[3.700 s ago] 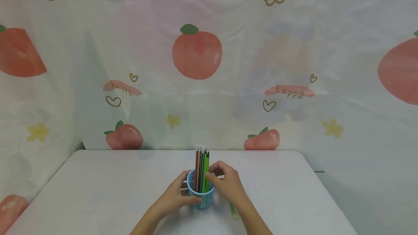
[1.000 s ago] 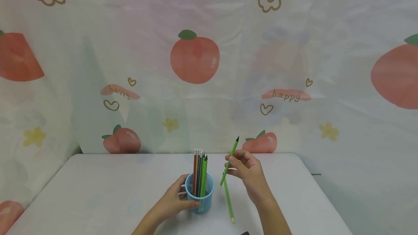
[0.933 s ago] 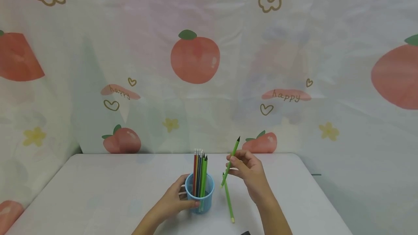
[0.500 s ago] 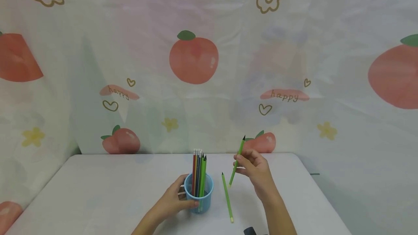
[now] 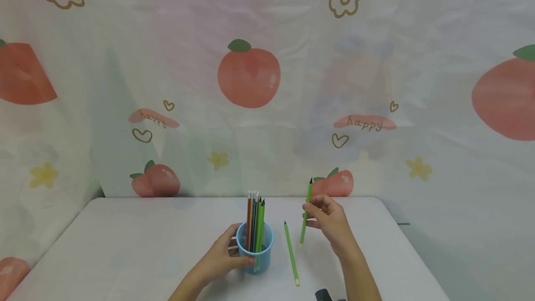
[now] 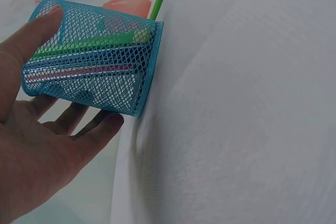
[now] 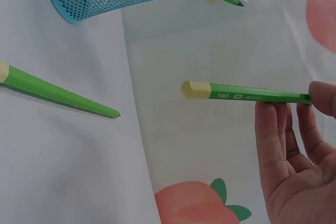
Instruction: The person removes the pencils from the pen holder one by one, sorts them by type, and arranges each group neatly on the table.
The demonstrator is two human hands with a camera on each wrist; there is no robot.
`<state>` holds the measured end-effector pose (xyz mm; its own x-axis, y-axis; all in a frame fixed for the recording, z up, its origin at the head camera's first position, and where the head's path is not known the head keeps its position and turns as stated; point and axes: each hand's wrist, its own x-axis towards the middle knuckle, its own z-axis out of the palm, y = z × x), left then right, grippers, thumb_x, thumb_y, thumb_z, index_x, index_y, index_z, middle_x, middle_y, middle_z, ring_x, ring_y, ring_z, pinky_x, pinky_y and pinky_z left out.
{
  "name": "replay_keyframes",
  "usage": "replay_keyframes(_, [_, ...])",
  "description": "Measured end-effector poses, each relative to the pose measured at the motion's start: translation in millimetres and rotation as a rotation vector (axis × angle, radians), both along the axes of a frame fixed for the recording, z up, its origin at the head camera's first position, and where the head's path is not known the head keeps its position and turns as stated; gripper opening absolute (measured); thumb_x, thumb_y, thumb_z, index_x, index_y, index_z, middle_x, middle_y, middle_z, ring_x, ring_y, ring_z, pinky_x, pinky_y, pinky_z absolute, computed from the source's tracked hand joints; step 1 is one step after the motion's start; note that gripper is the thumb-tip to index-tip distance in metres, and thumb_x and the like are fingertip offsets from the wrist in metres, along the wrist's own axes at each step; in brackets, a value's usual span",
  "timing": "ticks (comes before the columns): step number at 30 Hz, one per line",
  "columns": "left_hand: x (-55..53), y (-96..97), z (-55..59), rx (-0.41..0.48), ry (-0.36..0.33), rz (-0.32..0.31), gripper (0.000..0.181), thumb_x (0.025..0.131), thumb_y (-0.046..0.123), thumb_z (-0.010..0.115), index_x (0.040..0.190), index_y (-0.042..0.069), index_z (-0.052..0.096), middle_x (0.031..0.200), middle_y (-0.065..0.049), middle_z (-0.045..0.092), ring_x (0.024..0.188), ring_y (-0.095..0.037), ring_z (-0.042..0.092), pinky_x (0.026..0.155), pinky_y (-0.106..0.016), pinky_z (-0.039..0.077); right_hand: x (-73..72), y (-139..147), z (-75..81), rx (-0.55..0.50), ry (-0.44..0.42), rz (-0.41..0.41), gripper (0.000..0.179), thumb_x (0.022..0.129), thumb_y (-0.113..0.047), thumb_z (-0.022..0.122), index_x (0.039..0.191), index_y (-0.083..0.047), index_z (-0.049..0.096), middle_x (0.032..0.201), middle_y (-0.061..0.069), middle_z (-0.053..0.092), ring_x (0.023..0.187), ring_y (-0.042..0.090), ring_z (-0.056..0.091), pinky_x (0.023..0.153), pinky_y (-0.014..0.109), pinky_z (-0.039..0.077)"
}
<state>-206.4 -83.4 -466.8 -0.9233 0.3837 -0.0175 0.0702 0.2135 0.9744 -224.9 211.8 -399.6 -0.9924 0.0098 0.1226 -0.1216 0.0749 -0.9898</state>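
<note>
My left hand (image 5: 218,257) grips a light blue mesh pencil cup (image 5: 264,260), thumb at the near side and fingers round the left. Several pencils (image 5: 250,222) stand in the cup: some with white-capped ends up, and green ones with black points up. To the cup's right, my right hand (image 5: 332,222) pinches a green pencil (image 5: 303,232) between thumb and fingers. The right wrist view shows its pale yellow end (image 7: 197,89) pointing away from the hand. Another green pencil (image 5: 291,257) lies on the table between cup and right hand, its black tip toward the back.
A white cloth covers the table (image 5: 146,245). Behind it hangs a pale curtain (image 5: 267,152) printed with fruit and flowers. A small dark object (image 5: 322,295) shows at the bottom edge, near the right forearm.
My right hand has gone from the cup's rim out to the right and now holds a green pencil, lately turned more upright. The left hand stays on the cup.
</note>
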Motion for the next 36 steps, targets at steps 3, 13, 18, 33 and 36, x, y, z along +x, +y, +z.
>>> replay_keyframes(3, [0.0,0.5,0.4,-0.011,0.0,0.006,0.09,0.074,0.022,0.089,0.148,0.014,0.04,0.146,-0.014,0.05,0.13,-0.041,0.052,0.106,-0.052,0.047,-2.0,2,-4.2,0.013,-0.007,-0.003,0.028,0.094,-0.015,0.069,0.112,0.003,0.058,0.099,0.01,0.065,0.086,0.021,0.067,0.077,0.036,0.063])
replay_keyframes(13, [-0.5,0.9,2.5,-0.017,0.0,0.016,0.09,0.074,0.022,0.089,0.148,0.014,0.04,0.146,-0.014,0.05,0.13,-0.041,0.052,0.106,-0.053,0.047,-8.6,5,-16.4,0.053,-0.042,-0.014,0.028,0.095,-0.015,0.069,0.113,0.003,0.058,0.102,0.016,0.065,0.086,0.02,0.066,0.077,0.035,0.063])
replay_keyframes(18, [-0.6,0.3,3.3,-0.017,0.014,0.013,0.088,0.074,0.021,0.089,0.148,0.014,0.041,0.145,-0.014,0.051,0.13,-0.042,0.052,0.107,-0.053,0.047,-10.2,5,-20.5,0.069,-0.055,-0.022,0.026,0.095,-0.015,0.068,0.112,0.002,0.059,0.1,0.016,0.066,0.085,0.021,0.067,0.076,0.036,0.063])
replay_keyframes(33, [1.4,1.1,5.7,-0.012,-0.009,0.016,0.088,0.075,0.019,0.088,0.148,0.014,0.041,0.145,-0.016,0.05,0.13,-0.042,0.051,0.108,-0.053,0.046,-13.9,5,-27.8,0.128,-0.117,-0.032,0.025,0.095,-0.012,0.066,0.114,0.002,0.058,0.096,0.015,0.066,0.083,0.023,0.066,0.075,0.037,0.063])
replay_keyframes(36, [2.6,1.2,6.5,-0.003,-0.009,0.013,0.087,0.075,0.018,0.088,0.148,0.013,0.04,0.145,-0.016,0.05,0.13,-0.042,0.051,0.108,-0.053,0.046,-13.3,4,-30.0,0.131,-0.125,-0.04,0.027,0.095,-0.013,0.067,0.115,0.002,0.059,0.095,0.015,0.066,0.082,0.023,0.067,0.072,0.036,0.063])
